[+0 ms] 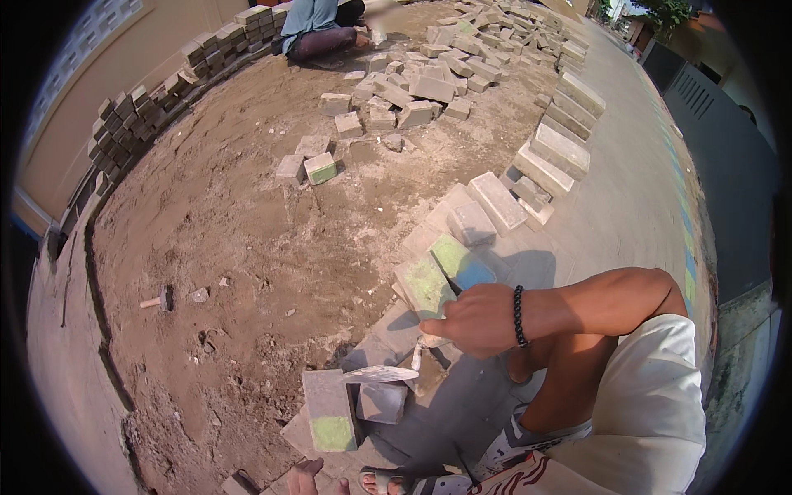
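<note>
My right hand (477, 322), a dark bead bracelet at the wrist, grips the handle of a trowel (381, 374). Its pale blade points left over a paver with a green patch (330, 412) and a plain grey paver (381, 406) beside it. Just above my hand lie green-painted pavers (422, 282), one (462, 260) partly blue. My left hand (313, 480) shows at the bottom edge with fingers apart, holding nothing visible, below the first paver. A hammer or mallet (163, 300) rests on the dirt to the left.
Loose pavers (429, 89) are heaped beyond, with a row (561, 153) along the concrete path (623, 165). A crouching person (318, 37) works at the back. Stacked pavers (120, 128) line the left wall (91, 74). A dark gate (708, 132) stands right.
</note>
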### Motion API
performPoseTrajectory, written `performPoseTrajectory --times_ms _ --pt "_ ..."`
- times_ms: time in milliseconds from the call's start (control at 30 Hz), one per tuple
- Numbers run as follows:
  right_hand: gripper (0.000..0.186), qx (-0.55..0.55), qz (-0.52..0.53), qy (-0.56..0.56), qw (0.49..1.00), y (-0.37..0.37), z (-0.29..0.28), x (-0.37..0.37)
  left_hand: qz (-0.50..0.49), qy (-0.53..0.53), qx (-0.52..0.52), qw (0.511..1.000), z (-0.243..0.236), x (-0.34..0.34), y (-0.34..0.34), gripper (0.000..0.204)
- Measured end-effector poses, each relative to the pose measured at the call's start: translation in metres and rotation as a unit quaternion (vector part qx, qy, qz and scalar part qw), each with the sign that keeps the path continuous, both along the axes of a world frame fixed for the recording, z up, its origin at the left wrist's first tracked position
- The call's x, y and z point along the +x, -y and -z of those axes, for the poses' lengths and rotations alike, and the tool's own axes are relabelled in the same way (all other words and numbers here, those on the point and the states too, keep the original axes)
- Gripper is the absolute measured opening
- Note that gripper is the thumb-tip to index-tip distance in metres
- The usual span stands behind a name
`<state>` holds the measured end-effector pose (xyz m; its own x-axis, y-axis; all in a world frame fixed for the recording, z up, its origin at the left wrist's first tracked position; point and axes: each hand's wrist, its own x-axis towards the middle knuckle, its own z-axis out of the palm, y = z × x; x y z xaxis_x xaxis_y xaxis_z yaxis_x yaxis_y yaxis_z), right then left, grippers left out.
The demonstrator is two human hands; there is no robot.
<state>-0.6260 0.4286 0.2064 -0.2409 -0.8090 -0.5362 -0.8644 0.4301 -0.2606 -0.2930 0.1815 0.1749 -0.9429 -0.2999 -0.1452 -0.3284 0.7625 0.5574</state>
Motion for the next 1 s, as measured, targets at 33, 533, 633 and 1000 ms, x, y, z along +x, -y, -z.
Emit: performPoseTrajectory --times_ms 33,533,633,1000 --pt "0.046 0.018 0.008 0.014 1.000 0.001 0.004 -0.011 -0.020 0.038 0.052 0.998 -0.007 -0.010 -0.002 0.049" --pt "0.057 0.002 0.443 0.147 0.884 -0.094 -0.033 -0.024 -0.380 -0.045 0.359 0.851 -0.033 0.047 -0.097 0.032" --pt "0.057 -0.007 0.448 0.226 0.865 -0.151 -0.154 -0.054 -0.499 0.085 0.288 0.813 -0.082 0.084 -0.103 0.034" --pt "0.032 0.272 0.742 0.170 0.589 -0.481 -0.217 0.021 -0.528 0.215 0.411 0.711 -0.186 0.141 -0.145 0.040"
